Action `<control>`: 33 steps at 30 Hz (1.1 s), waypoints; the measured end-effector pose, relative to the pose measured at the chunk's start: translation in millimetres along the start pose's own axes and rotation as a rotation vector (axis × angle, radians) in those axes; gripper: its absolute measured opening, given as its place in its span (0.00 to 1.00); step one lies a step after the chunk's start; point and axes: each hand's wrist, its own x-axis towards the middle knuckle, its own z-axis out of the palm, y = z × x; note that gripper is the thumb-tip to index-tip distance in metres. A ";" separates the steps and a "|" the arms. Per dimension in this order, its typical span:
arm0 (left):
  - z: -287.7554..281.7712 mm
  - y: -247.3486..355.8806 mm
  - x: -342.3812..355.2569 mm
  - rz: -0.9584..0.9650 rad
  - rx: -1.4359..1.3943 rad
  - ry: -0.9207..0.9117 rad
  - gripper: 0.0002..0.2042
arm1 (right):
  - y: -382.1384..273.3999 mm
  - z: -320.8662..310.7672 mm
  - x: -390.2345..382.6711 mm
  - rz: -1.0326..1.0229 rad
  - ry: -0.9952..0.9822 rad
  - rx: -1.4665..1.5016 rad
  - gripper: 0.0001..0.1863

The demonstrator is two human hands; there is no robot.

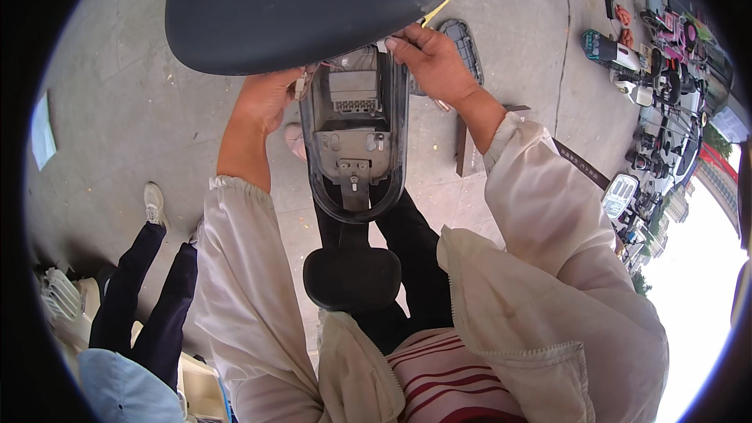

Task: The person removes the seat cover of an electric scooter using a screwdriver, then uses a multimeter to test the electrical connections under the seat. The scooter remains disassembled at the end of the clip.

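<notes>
A dark plastic lamp housing (pixel 354 137), oval and open on top, shows a grey metal plate and wiring inside. I hold it in front of my body, over my knees. My left hand (pixel 266 98) grips its left upper rim, close to a small white connector. My right hand (pixel 431 59) holds the upper right rim with the fingers curled over the edge. A large dark curved cover (pixel 305 0) sits above both hands and hides the top of the housing.
Concrete ground (pixel 125 94) spreads all round. A grey oval lid (pixel 464 47) lies behind my right hand. Many lamp parts and tools (pixel 666 70) lie at the right. Another person in dark trousers (pixel 145 282) stands at the lower left.
</notes>
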 end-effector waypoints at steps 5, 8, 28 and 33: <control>-2.8 -4.9 -2.4 0.098 0.170 0.064 0.12 | -1.0 5.1 1.7 0.253 0.088 0.425 0.11; 7.1 -13.8 -15.4 0.681 0.862 0.369 0.14 | -1.8 9.8 3.8 0.269 0.112 0.521 0.11; 114.9 -46.7 -44.2 0.094 1.253 0.575 0.36 | 3.6 5.2 6.4 0.249 0.130 0.538 0.11; 111.5 -31.8 -58.2 0.117 1.293 0.557 0.36 | 5.7 2.1 6.7 0.241 0.117 0.534 0.11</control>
